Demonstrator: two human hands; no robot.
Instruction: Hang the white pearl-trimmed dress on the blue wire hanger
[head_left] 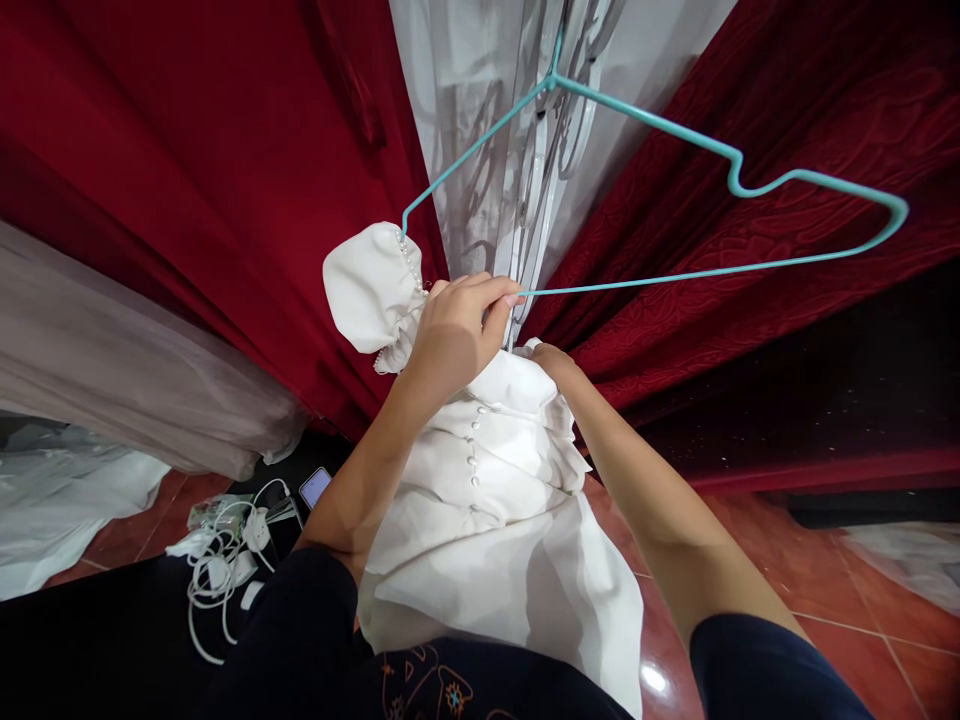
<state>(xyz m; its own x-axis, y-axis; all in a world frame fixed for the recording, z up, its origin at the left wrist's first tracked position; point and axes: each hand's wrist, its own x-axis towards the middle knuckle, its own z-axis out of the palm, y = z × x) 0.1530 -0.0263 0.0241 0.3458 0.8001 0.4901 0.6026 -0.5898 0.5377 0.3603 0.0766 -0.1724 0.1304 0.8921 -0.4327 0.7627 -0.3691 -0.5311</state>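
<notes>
A white dress [495,450] with a row of small buttons hangs down in front of me. Its puffed sleeve [367,285], edged with pearl-like beads, sits over the left end of a turquoise clothes hanger [652,122]. My left hand [465,325] is closed, thumb and fingers pinching the hanger's lower bar. The hanger's right end sticks out bare, with no cloth on it. Lower and to the right, my right hand [551,362] is at the dress's upper edge, its fingers mostly hidden behind the white cloth.
Red curtains [225,150] hang on both sides, with a white metal scroll-work frame [536,180] between them. At lower left, white cables [214,575] and a phone [315,486] lie on a black surface. Reddish tiles [795,570] cover the floor.
</notes>
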